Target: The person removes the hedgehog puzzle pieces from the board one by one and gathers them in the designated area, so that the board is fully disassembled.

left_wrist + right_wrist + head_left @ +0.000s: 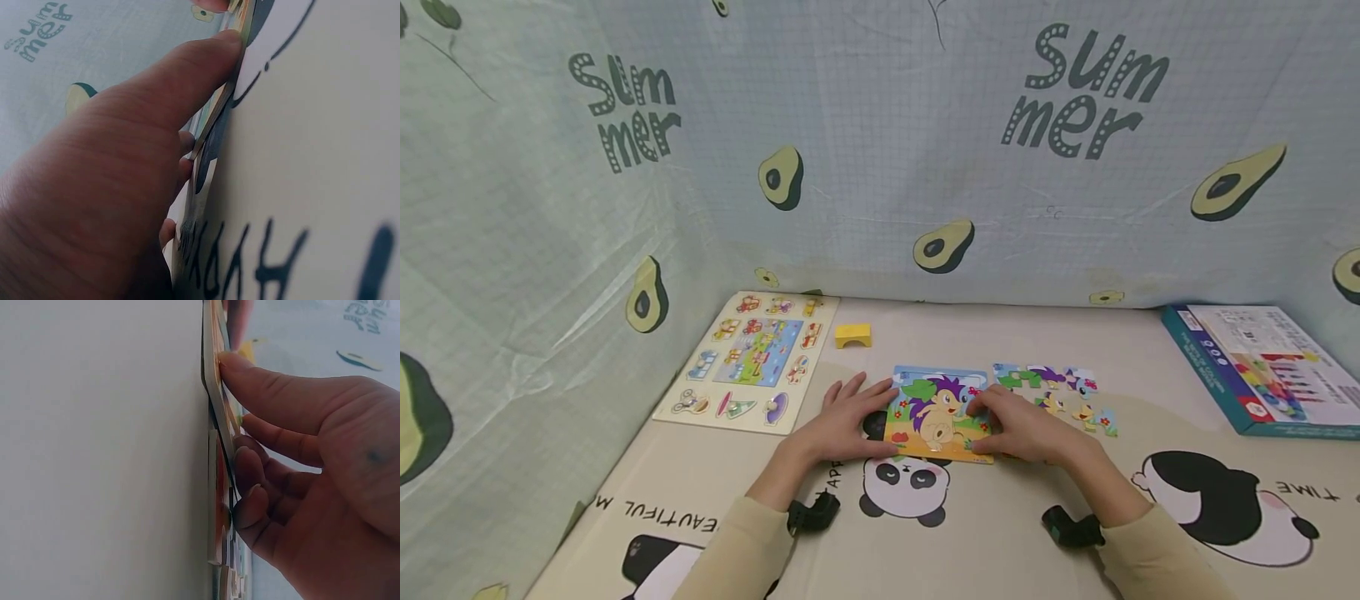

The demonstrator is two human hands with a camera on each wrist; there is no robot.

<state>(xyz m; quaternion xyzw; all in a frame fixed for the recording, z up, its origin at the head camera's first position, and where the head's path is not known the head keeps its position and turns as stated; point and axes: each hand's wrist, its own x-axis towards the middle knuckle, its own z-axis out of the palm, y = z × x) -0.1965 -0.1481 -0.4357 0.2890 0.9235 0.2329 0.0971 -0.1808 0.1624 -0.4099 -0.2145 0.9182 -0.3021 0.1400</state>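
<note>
A hedgehog puzzle board [931,414] lies in front of me with a blue, green and orange picture. My left hand [848,421] spreads along its left edge, its thumb touching the near corner. In the left wrist view the straight thumb [200,69] presses at the board's edge. At the right side of the board, my right hand [1024,423] bends thumb and index finger around a thin puzzle piece [235,420], mostly hidden by the fingers. The other right fingers [249,465] curl beside the board's edge. Loose puzzle pieces [1084,415] lie beyond the right hand.
A wooden peg puzzle [778,362] lies at the back left, with a yellow arch block [853,336] beside it. At the far right rests a teal-edged box [1262,367]. A patterned curtain [865,225] rises behind the table.
</note>
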